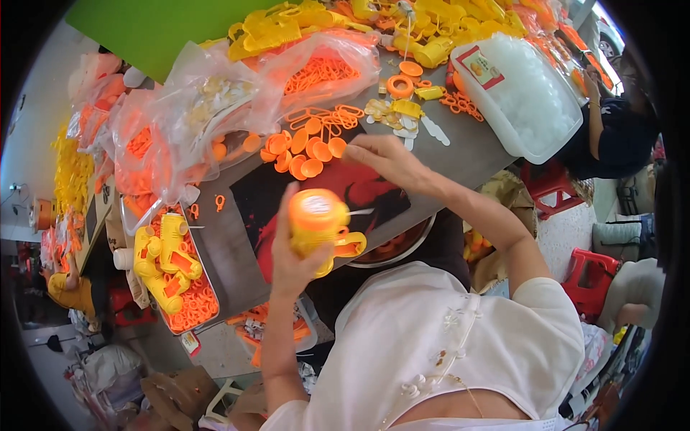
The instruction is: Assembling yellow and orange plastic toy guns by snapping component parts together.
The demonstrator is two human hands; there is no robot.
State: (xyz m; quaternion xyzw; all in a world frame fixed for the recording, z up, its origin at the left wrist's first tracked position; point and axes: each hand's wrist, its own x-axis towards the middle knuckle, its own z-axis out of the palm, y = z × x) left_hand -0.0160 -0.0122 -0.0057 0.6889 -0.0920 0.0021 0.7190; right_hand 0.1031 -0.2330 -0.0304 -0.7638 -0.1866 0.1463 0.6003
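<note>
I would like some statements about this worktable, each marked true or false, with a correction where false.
1. The left hand holds a yellow and orange toy. True.
2. The right hand rests inside the white plastic bin. False: it reaches toward the loose orange round pieces on the table.
3. A tray of yellow toy guns lies to the person's left. True.
4. The clear bags hold blue parts. False: they hold orange and pale parts.
</note>
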